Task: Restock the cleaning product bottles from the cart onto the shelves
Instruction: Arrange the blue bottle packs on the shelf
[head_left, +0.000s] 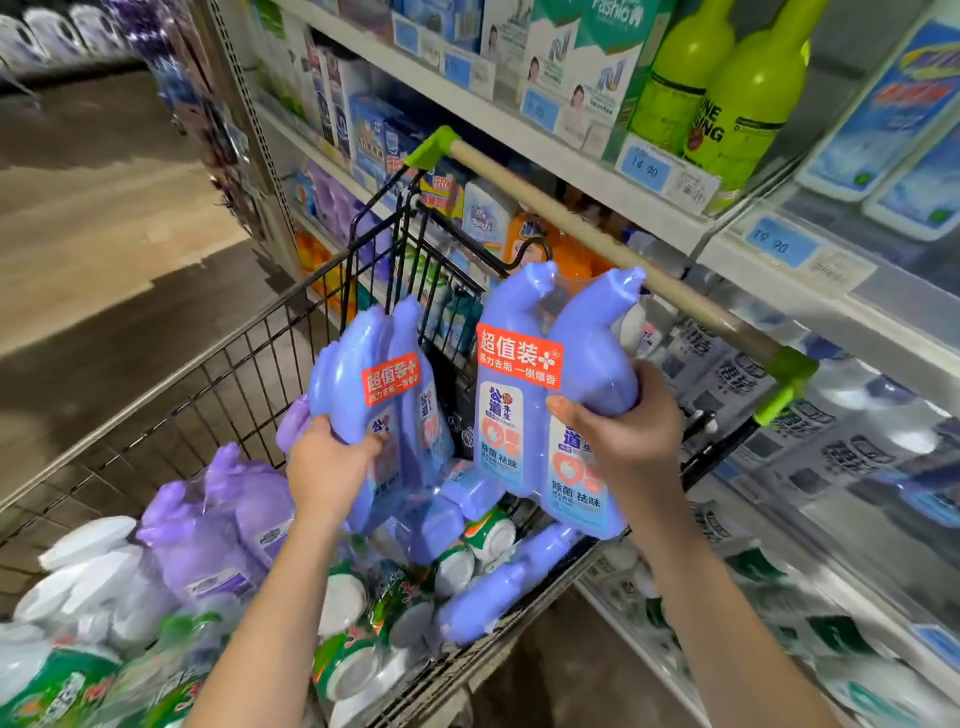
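Your left hand (332, 462) has its grip closed round the lower half of a shrink-wrapped twin pack of periwinkle plastic bent-neck bottles with a red-orange sticker (384, 374). The fingers curl round its left side and the thumb lies across the front. This left twin pack leans to the left and is held above the load inside the black wire shopping cart (249, 332).

Your right hand (631, 436) has its grip closed on a matching periwinkle twin pack (524, 410), with the thumb on the front label and the fingers wrapped behind. This right twin pack stands nearly upright over the cart, with its necks just beside the cart's beige handle bar with lime-green ends (613, 244).

Inside the cart, below both packs, lie more periwinkle bottles (498, 587), green-and-white capped bottles (363, 660) and wrapped packs of darker purple bottles (218, 535).

Beyond the cart's handle stand the white metal store shelves (597, 171), stocked with boxes and bottles, with lime-green bottles (748, 104) on an upper shelf.
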